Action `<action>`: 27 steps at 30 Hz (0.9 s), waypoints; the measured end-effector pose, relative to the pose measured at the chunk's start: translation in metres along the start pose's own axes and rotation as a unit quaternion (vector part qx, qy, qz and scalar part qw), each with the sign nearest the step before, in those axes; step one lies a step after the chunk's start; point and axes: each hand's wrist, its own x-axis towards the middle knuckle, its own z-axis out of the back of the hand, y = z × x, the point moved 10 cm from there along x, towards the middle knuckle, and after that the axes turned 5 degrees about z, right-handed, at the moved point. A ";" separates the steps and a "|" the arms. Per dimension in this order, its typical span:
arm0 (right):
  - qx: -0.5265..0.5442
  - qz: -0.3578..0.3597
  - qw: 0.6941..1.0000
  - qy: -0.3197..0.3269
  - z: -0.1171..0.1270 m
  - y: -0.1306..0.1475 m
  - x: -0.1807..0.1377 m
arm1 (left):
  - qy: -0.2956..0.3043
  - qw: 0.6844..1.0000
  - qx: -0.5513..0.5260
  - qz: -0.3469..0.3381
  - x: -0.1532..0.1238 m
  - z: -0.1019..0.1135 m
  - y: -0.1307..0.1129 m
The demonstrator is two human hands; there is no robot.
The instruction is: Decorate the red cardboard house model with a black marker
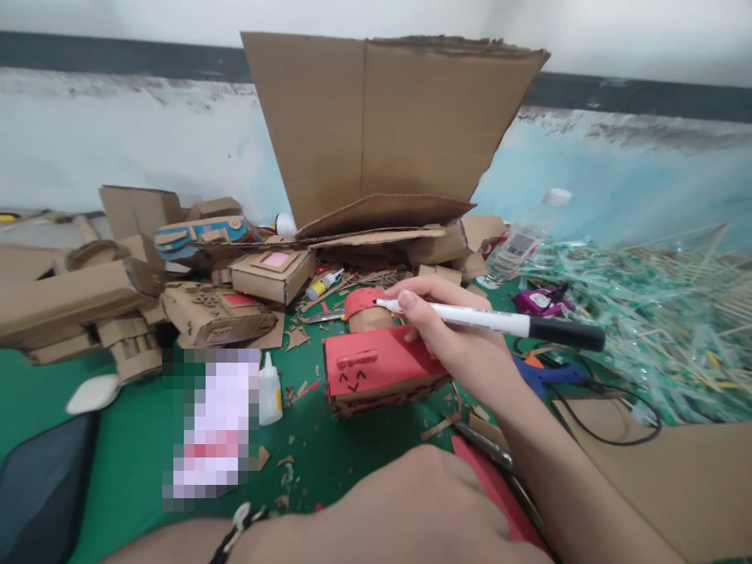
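Observation:
My right hand (446,329) grips a white marker (482,316), its black cap pushed on the rear end. The marker's tip is at the red-covered round piece (365,299) of a cardboard model. Below that hand lies the model's box-shaped part (376,356), red on top, with a small raised red strip and black face-like marks. My left hand (428,501) is in the foreground, back up, a braided bracelet at its wrist; its fingers are largely hidden. A strip of red paper (499,493) and scissors (485,448) lie between my hands.
Glue bottles (270,392) and cardboard scraps dot the green table (329,470). Cardboard models (76,301) crowd the left; a large cardboard sheet (388,117) stands behind. At right are a blue glue gun (546,376), a plastic bottle (511,251) and a heap of wrapped sticks (658,313).

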 end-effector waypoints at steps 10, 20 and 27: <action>0.029 -0.033 0.999 -0.001 0.003 -0.008 -0.001 | 0.003 0.998 0.043 -0.034 0.002 -0.002 -0.004; 0.054 -0.033 0.998 0.012 0.002 -0.011 -0.001 | 0.016 0.998 0.061 -0.013 0.006 -0.005 -0.005; 0.074 -0.033 0.997 0.012 0.003 -0.011 0.000 | 0.042 0.996 0.084 0.007 0.007 -0.002 -0.004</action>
